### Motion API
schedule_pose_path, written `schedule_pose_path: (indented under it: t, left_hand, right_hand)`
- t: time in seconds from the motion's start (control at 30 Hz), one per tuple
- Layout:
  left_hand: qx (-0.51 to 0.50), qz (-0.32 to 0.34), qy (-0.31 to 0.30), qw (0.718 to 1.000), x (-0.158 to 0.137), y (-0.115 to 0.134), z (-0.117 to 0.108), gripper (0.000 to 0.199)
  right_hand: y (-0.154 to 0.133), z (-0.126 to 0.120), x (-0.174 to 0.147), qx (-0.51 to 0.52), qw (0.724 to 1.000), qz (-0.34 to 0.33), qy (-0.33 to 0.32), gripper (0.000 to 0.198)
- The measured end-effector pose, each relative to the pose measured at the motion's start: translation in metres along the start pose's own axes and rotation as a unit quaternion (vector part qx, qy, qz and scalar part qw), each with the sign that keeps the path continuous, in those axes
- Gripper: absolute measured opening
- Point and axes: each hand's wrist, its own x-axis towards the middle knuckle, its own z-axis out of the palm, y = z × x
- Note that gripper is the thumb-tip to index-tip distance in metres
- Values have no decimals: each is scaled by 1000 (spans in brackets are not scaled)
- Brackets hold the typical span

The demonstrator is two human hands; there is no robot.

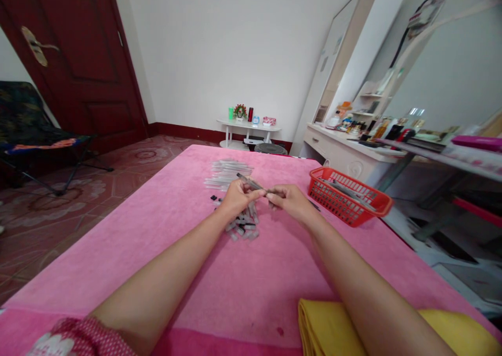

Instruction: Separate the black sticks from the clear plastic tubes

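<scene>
Between my two hands, above the pink cloth (219,283), is a slim pen (245,179) with a dark end pointing up and left. My left hand (239,195) is closed around its barrel. The fingers of my right hand (286,199) pinch the pen's other end, which they mostly hide. Under and in front of my left hand lies a loose heap of clear pen caps (245,228), some with dark parts. Small black pieces (214,197) sit left of it. Just beyond, several clear pen barrels (227,174) lie side by side in a pile.
To the right stands a red plastic basket (349,196) holding more pens. A folded yellow cloth (329,324) lies at the near right, under my right forearm. Past the table are a small white stand (251,124), a cluttered dresser (353,147) and a folding chair (35,121).
</scene>
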Motion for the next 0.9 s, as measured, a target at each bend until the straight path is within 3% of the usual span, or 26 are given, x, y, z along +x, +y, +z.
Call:
schedule_pose_path:
  t: [0.1, 0.2, 0.27, 0.33, 0.37, 0.43, 0.53, 0.67, 0.77, 0.9]
  left_hand:
    - [32, 18, 10, 999, 8, 0, -19, 39]
    - [119, 56, 122, 984, 13, -6, -58, 34]
    - [158, 56, 204, 964, 14, -15, -88, 35]
    - [166, 42, 288, 942, 13, -25, -113, 37]
    - [162, 33, 324, 932, 12, -29, -121, 39]
    - [139, 24, 383, 913, 10, -34, -129, 39]
    - [131, 1, 367, 921, 7, -38, -122, 41]
    - [153, -38, 285, 945, 3, -42, -98, 47]
    - [161, -72, 243, 954, 0, -44, -81, 49]
    - [130, -83, 238, 959, 0, -43, -58, 47]
  right_hand:
    - [2, -27, 4, -7, 994, -8, 105, 25]
    - [10, -70, 2, -83, 959, -20, 270, 27]
    - [18, -98, -4, -202, 910, -3, 363, 26]
    - [25, -118, -12, -311, 839, 57, 444, 28]
    - [28, -124, -16, -347, 812, 81, 462, 29]
    - [33, -128, -19, -389, 785, 98, 471, 31]
    - [36, -117, -14, -385, 801, 44, 456, 30]
    - [34, -86, -2, -326, 865, -42, 380, 24]
    - [30, -58, 3, -308, 891, -67, 325, 21]
    - [29, -26, 7, -292, 916, -86, 261, 18]
